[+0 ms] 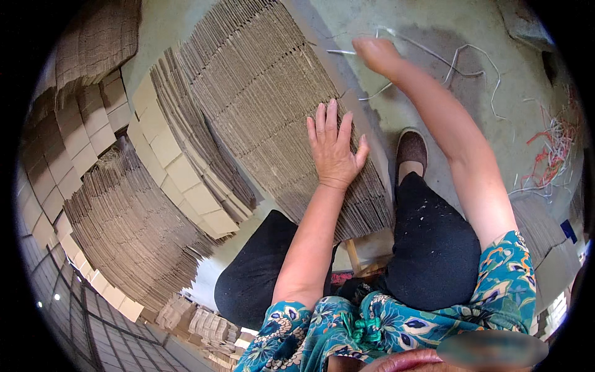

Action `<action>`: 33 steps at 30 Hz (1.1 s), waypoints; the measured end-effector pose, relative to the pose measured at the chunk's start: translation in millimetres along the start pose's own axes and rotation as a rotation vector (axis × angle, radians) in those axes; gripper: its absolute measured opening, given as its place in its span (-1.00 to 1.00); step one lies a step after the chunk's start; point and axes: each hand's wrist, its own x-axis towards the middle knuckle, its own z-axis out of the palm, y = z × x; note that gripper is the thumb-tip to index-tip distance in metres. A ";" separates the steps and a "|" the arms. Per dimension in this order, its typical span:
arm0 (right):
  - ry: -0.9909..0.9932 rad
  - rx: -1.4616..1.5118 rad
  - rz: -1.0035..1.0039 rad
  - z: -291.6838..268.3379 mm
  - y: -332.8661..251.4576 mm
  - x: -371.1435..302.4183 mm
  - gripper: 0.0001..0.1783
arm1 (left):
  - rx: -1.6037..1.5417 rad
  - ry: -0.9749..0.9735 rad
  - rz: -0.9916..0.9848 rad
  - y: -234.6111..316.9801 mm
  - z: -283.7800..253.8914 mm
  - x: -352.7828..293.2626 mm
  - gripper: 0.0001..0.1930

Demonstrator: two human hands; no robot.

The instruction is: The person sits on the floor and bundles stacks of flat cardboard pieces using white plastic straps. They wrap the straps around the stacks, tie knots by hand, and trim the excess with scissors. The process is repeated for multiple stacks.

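My left hand (336, 152) lies flat with spread fingers on a long stack of brown corrugated cardboard pieces (254, 93), packed edge-up in rows. Off the stack's right side, over the floor, my right hand (377, 56) is closed in a fist and slightly blurred. A white cord (427, 51) runs from this fist; a short length of it sticks out to the left. More of the cord trails to the right across the floor in loose bends. Another bit of cord shows between the fist and the stack's edge. The fingers hide how the cord is gripped.
More cardboard stacks stand to the left, one fanned (198, 149) and one larger (130, 217). Red and white string scraps (545, 149) lie tangled on the floor (347, 18) at right. Flat grey sheets (539, 229) lie below them. My shoe (411, 150) stands beside the near stack.
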 end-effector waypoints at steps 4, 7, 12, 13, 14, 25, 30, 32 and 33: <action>-0.091 0.033 -0.060 3.2 -25.9 -56.0 -0.89 | -0.002 0.009 -0.009 -0.1 -1.3 -1.1 -0.46; -0.151 0.064 -0.035 -5.4 -29.5 -70.4 -0.89 | -0.005 0.024 0.012 -2.7 -0.2 -1.9 -0.46; -0.297 0.570 0.071 -76.7 -34.0 -64.6 -0.84 | 0.025 0.012 0.039 -2.8 1.5 -0.1 -0.45; -0.364 0.787 0.166 -97.6 -43.0 -62.6 -0.83 | 0.051 0.001 0.042 -4.5 -2.2 0.7 -0.44; -0.352 0.898 0.135 -112.9 -51.6 -59.6 -0.81 | 0.065 -0.040 0.096 -7.6 -8.0 3.4 -0.42; -0.335 1.391 0.266 -136.3 -113.4 -39.8 -0.75 | 0.053 -0.405 0.351 -102.8 -133.2 17.0 -0.37; -0.351 1.460 0.212 -143.1 -124.4 -38.6 -0.73 | 0.058 -0.123 -0.105 -177.2 -125.4 -60.1 -0.39; -0.372 1.398 0.134 -152.8 -140.8 -38.6 -0.71 | -0.293 -0.001 -0.484 -204.5 -100.8 -91.1 -0.38; -0.374 1.318 0.092 -160.3 -153.6 -41.6 -0.69 | -0.472 0.064 -0.676 -212.0 -92.0 -103.7 -0.37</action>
